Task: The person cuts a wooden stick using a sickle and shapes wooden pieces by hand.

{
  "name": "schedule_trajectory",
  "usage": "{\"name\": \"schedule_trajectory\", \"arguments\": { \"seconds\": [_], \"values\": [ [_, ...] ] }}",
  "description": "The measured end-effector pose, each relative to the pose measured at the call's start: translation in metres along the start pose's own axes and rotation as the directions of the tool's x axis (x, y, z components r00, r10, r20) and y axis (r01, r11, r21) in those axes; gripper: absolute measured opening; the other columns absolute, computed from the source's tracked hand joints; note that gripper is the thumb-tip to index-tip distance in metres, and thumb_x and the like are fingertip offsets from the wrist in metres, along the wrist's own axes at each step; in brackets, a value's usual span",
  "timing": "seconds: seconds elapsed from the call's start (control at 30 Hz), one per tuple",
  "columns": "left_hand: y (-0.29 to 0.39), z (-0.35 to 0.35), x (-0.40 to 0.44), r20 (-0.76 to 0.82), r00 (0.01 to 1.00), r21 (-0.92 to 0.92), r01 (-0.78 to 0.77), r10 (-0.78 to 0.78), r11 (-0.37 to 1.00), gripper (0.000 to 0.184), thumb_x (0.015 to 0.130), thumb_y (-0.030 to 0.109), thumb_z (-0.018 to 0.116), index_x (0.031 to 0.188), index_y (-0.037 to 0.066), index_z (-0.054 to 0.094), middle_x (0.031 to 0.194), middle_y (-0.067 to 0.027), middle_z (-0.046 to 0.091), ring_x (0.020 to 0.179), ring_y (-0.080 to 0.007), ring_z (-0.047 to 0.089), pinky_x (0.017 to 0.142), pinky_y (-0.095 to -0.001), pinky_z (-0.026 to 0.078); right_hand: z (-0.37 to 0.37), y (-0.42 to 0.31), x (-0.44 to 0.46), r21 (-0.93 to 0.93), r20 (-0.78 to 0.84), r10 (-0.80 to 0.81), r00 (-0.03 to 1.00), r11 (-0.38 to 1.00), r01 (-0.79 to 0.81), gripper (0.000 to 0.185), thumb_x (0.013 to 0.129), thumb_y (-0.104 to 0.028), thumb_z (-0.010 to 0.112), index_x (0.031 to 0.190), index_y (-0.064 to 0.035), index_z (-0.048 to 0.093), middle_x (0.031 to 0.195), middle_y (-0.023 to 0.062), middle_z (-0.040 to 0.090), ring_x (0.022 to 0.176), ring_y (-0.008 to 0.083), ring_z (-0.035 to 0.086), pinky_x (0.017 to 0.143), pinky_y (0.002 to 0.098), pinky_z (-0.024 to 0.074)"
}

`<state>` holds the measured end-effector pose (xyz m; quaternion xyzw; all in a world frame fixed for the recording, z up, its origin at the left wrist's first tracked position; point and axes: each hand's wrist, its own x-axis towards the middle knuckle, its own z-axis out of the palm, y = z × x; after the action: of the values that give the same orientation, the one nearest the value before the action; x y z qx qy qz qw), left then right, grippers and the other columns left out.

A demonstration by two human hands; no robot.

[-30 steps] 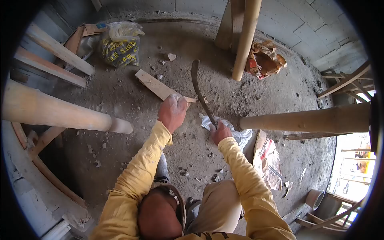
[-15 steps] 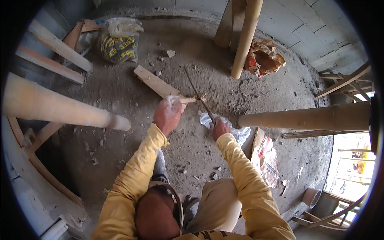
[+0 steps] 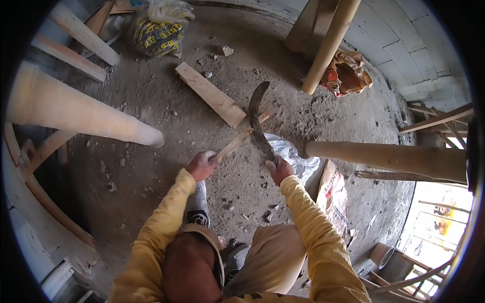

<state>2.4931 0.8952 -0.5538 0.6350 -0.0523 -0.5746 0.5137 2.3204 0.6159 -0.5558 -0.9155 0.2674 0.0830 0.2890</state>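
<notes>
My left hand [image 3: 202, 166] is closed around one end of a thin wooden stick [image 3: 234, 143] that points up and to the right. In my right hand [image 3: 280, 170] is the handle end of a sickle [image 3: 257, 113], its dark curved blade turned upward. The stick's far tip lies close to the blade; whether they touch I cannot tell. Just past the blade is a short reddish wood piece [image 3: 264, 117]; whether it is part of the stick is unclear. A flat wooden board [image 3: 210, 94] lies on the ground above my left hand.
Bamboo poles stand left [image 3: 91, 113], right [image 3: 389, 159] and at the top [image 3: 331, 48]. A clear plastic sheet [image 3: 293, 156] and a cement bag [image 3: 331, 194] lie by my right hand. Farther off are a torn paper bag [image 3: 348, 76] and a filled plastic bag [image 3: 159, 33]. Rubble dots the ground.
My left hand has moved down and left with the stick, away from the board. The sickle has turned so that its curved blade shows broadside. The camera view has shifted slightly.
</notes>
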Motion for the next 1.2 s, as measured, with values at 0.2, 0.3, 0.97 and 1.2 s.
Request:
{"name": "schedule_trajectory", "arguments": {
  "seconds": [0.2,0.3,0.97,1.2],
  "values": [
    [-0.033,0.028,0.063,-0.365,0.617,0.868,-0.044,0.697,0.494,0.029,0.086,0.018,0.062,0.112,0.007,0.062,0.103,-0.0152,0.057,0.106,-0.0349,0.051,0.086,-0.0493,0.041,-0.023,-0.022,-0.006,0.024,-0.045,0.152,0.987,0.988,-0.151,0.044,0.093,-0.039,0.055,0.111,0.0016,0.052,0.090,0.0323,0.063,0.091,0.0511,0.060,0.077,0.0536,0.0483],
    [-0.021,0.020,0.080,-0.256,0.627,0.940,-0.014,0.736,0.340,0.032,0.085,0.020,0.064,0.116,0.012,0.063,0.102,-0.0136,0.057,0.104,-0.0342,0.052,0.083,-0.0494,0.042,-0.034,-0.033,-0.003,0.060,-0.147,0.127,0.981,0.991,-0.119,0.044,0.093,-0.039,0.055,0.111,0.0019,0.051,0.086,0.0324,0.064,0.088,0.0516,0.061,0.076,0.0540,0.0488],
    [-0.023,0.022,0.103,-0.310,0.601,0.877,-0.118,0.737,0.466,0.020,0.085,0.022,0.067,0.103,0.014,0.071,0.089,-0.0141,0.060,0.090,-0.0347,0.057,0.077,-0.0472,0.045,-0.050,-0.044,0.022,0.008,-0.090,0.000,0.996,1.000,0.001,0.038,0.093,-0.037,0.057,0.101,0.0005,0.056,0.083,0.0286,0.064,0.082,0.0484,0.063,0.073,0.0508,0.0500],
    [-0.018,0.025,0.097,-0.302,0.590,0.904,-0.071,0.748,0.421,0.021,0.086,0.024,0.067,0.104,0.014,0.071,0.092,-0.0147,0.060,0.089,-0.0338,0.058,0.078,-0.0455,0.046,-0.231,-0.222,0.031,0.775,-0.525,-0.105,0.844,0.350,0.526,0.034,0.100,-0.037,0.050,0.076,-0.0123,0.053,0.056,-0.0031,0.041,0.045,0.0082,0.036,0.040,0.0257,0.0305]
  ]
}}
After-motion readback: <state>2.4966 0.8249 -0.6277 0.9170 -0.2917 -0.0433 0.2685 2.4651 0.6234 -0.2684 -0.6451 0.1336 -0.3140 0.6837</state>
